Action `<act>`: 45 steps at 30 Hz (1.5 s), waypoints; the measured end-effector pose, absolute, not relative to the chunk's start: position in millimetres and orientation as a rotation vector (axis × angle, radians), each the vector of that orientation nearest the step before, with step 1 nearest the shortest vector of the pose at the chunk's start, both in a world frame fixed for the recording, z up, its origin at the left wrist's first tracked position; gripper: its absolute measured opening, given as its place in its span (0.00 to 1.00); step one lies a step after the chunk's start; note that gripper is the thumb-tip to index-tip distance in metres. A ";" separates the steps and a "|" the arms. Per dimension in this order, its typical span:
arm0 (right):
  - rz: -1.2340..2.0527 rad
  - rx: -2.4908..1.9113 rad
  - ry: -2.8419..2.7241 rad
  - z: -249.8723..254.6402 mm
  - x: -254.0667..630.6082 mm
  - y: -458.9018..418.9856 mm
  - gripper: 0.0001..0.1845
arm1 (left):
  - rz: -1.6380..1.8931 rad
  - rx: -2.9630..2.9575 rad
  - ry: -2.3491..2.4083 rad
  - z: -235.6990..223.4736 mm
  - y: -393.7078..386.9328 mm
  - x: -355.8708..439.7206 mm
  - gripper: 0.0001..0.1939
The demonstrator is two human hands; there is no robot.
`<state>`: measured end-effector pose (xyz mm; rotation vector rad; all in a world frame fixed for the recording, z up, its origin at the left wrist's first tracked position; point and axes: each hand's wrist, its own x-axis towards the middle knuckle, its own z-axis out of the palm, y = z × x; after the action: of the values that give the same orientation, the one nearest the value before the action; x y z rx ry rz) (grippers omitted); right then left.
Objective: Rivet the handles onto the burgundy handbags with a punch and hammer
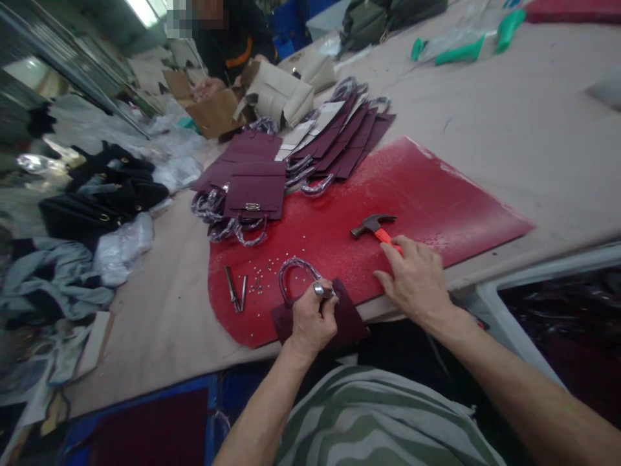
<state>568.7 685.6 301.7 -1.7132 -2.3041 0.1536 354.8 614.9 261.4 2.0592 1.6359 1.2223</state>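
A burgundy bag piece (349,317) with a plastic-wrapped handle (297,264) lies at the near edge of the red mat. Over it, my left hand (313,320) is closed on a metal punch (320,289), seen nearly end-on with its shiny round top up. My right hand (420,281) is at the orange grip of a claw hammer (373,225), thumb and fingers apart; part of the grip is hidden under the fingers. Two metal rods (231,288) lie left of the bag piece, beside scattered small metal bits (262,278).
The red mat (412,188) covers part of the table. Burgundy bag panels (257,188) are stacked behind it, near pale bags (284,94). A person stands behind a cardboard box (213,113). Black bags (101,194) lie left; a white-rimmed bin (504,323) stands right.
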 end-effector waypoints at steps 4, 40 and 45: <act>0.493 -2.015 -2.165 309.3 590.7 708.6 0.04 | 1.261 2.007 1.634 262.0 615.2 356.6 0.09; 0.893 -1.673 -2.414 352.7 597.8 706.9 0.21 | 1.217 1.961 1.574 265.4 616.4 355.3 0.07; 0.243 -1.459 -2.488 316.8 574.4 711.7 0.17 | 1.230 1.954 1.566 264.1 616.3 353.6 0.07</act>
<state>574.4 711.7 316.8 -1.4591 -2.4880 0.2427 353.6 616.3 264.1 1.9541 1.5656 1.2297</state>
